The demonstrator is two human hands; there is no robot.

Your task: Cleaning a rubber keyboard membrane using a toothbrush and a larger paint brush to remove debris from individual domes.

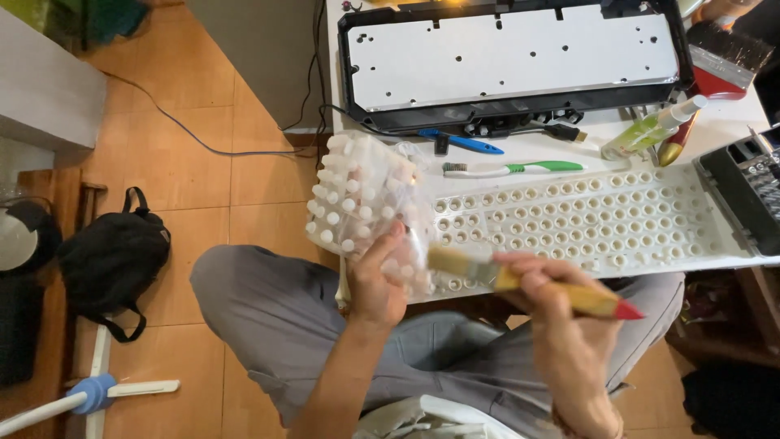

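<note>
Between the person's knees and the table edge, the left hand (375,280) clasps a translucent rubber dome sheet (361,199) from below, fingers closed on its lower edge, so the sheet stands tilted upward over the lap. The right hand (561,325) is wrapped firmly around the wooden handle of a paintbrush (528,284), whose pale bristles touch the sheet's lower right corner; the handle ends in a red tip.

Just behind both hands, a white table (561,150) bears one long white keyboard membrane (585,223) studded with round domes, one black keyboard tray (512,61) with a metal plate, one green-and-white toothbrush (516,169), one blue-handled tool (463,142) and one small spray bottle (654,128). A second, wider brush (727,57) lies at the far right, cut off by the frame. Orange floor tiles (203,122) run beneath, with a black bag (110,260) well to the left.

Motion blurs the right hand, so its fingers are hard to separate.
</note>
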